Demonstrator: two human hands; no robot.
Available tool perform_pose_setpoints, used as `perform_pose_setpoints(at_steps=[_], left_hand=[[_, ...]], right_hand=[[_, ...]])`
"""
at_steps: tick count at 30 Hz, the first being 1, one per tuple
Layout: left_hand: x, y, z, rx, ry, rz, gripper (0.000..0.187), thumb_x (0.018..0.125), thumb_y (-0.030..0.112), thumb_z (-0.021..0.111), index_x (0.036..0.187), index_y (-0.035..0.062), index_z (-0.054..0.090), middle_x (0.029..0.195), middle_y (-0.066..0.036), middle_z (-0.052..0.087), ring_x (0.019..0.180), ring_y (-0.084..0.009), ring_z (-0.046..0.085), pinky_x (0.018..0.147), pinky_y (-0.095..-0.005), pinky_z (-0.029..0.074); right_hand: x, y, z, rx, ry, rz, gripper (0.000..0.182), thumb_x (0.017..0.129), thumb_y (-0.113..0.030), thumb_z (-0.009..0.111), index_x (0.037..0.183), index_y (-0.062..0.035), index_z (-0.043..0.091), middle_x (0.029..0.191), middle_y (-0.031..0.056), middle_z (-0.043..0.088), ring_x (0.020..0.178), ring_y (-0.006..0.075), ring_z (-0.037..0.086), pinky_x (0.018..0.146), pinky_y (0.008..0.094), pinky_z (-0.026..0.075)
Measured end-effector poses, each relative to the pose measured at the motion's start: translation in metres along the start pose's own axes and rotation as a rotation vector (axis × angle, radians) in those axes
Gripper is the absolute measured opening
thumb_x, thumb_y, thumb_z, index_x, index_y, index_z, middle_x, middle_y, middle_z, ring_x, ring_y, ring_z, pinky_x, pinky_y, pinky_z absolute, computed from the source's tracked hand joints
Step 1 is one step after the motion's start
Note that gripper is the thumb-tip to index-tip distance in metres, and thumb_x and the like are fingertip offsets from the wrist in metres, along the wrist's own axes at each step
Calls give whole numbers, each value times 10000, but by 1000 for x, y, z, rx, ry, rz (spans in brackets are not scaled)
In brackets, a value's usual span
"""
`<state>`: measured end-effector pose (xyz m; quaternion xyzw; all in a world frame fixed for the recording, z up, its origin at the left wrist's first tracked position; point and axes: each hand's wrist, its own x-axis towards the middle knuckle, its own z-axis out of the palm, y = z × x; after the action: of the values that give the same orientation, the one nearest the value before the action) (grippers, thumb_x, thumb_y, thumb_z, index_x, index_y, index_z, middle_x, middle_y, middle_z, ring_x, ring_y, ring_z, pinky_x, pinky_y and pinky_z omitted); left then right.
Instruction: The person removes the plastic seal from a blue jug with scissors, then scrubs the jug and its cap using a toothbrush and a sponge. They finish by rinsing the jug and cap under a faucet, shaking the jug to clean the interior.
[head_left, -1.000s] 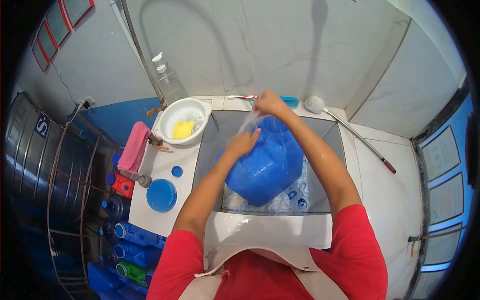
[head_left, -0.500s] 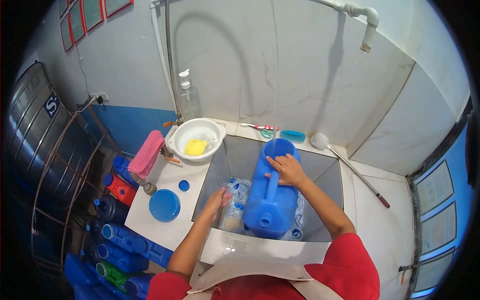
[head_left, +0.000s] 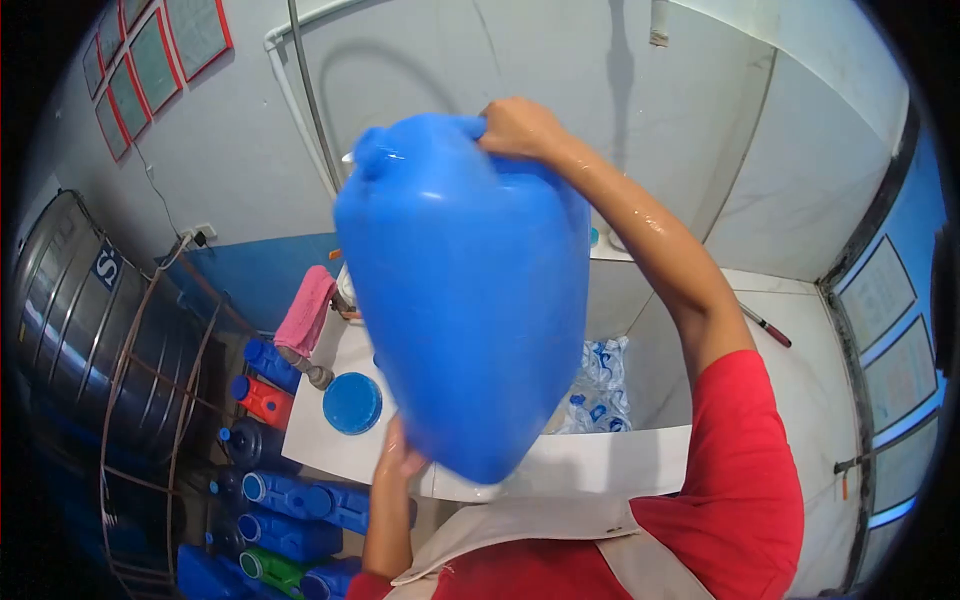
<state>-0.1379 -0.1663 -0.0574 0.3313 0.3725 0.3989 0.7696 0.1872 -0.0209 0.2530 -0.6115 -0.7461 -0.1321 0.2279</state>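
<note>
A large blue jug [head_left: 465,300] is raised in front of the camera, over the sink and counter, its broad side towards me. My right hand [head_left: 522,130] is wrapped round its handle at the top. Low on the jug's left side, my left hand [head_left: 403,452] is against its lower end; the jug partly hides those fingers. Behind the jug, clear plastic items with blue parts [head_left: 600,390] lie in the sink. A round blue lid [head_left: 352,403] rests on the counter to the left.
Several blue jugs [head_left: 290,535], a red one [head_left: 262,400] and a green one [head_left: 272,570] stand on the floor at left. A pink cloth [head_left: 308,308] hangs over a pipe. Further left is a metal tank [head_left: 95,320]. A brush handle [head_left: 768,325] lies at right.
The blue jug has been lifted out of the sink and turned, now hiding the white basin. My right hand rose with it. My left hand moved down and left to the jug's lower end.
</note>
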Motion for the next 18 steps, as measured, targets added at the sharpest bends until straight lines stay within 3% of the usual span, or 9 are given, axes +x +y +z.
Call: perform_pose_setpoints(at_steps=[2, 4, 6, 9, 10, 13, 14, 18], left_hand=[[-46, 35, -14, -115, 73, 181, 568, 915, 450, 415, 1303, 36, 391, 1255, -143, 484, 1147, -266, 492, 948, -430, 431], [-73, 93, -24, -250, 56, 160, 615, 909, 497, 390, 1332, 51, 363, 1275, -147, 468, 1153, -305, 482, 959, -449, 416], [-77, 108, -8, -210, 130, 230, 627, 907, 514, 381, 1333, 55, 362, 1277, -137, 468, 1155, -294, 479, 957, -449, 414], [-60, 72, 1, -99, 238, 359, 667, 892, 567, 373, 1328, 62, 367, 1277, -113, 471, 1152, -264, 475, 949, -448, 413], [-60, 51, 9, -134, 236, 312, 678, 888, 579, 370, 1325, 61, 371, 1276, -109, 473, 1149, -259, 474, 952, -447, 407], [-85, 26, -11, -170, 222, 209, 702, 878, 600, 369, 1325, 59, 373, 1276, -111, 473, 1150, -261, 474, 959, -450, 401], [-87, 28, -18, -178, 211, 147, 715, 873, 609, 372, 1328, 58, 370, 1279, -118, 471, 1154, -269, 476, 962, -453, 399], [-122, 108, 10, -121, 246, 303, 733, 862, 604, 415, 1320, 33, 373, 1289, -140, 461, 1199, -276, 441, 991, -428, 380]], right_hand=[[-11, -15, -4, 41, -55, 141, 443, 658, -447, 669, 827, -39, 697, 843, 214, 654, 824, 365, 633, 716, 426, 501], [-13, -16, -3, 117, -14, 194, 451, 656, -459, 678, 777, -24, 695, 825, 224, 652, 807, 370, 637, 704, 426, 499], [-14, -19, -5, 218, 132, 307, 423, 660, -439, 671, 783, -35, 699, 819, 212, 656, 800, 368, 637, 704, 434, 499], [-15, -10, -12, 182, 181, 273, 391, 662, -406, 660, 807, -46, 700, 829, 204, 659, 807, 370, 636, 711, 437, 498], [-14, -5, -4, 191, 182, 273, 391, 662, -406, 660, 807, -46, 700, 829, 204, 659, 807, 370, 636, 711, 437, 498], [-19, 0, 21, 47, -65, 255, 381, 661, -383, 647, 834, -48, 702, 841, 204, 660, 804, 374, 635, 721, 428, 503], [-25, -8, 19, 45, -58, 258, 381, 661, -383, 647, 834, -48, 702, 841, 204, 660, 804, 374, 635, 721, 428, 503], [-31, -26, -1, 171, 8, 329, 456, 666, -435, 663, 835, -12, 691, 824, 227, 653, 800, 382, 634, 723, 438, 503]])
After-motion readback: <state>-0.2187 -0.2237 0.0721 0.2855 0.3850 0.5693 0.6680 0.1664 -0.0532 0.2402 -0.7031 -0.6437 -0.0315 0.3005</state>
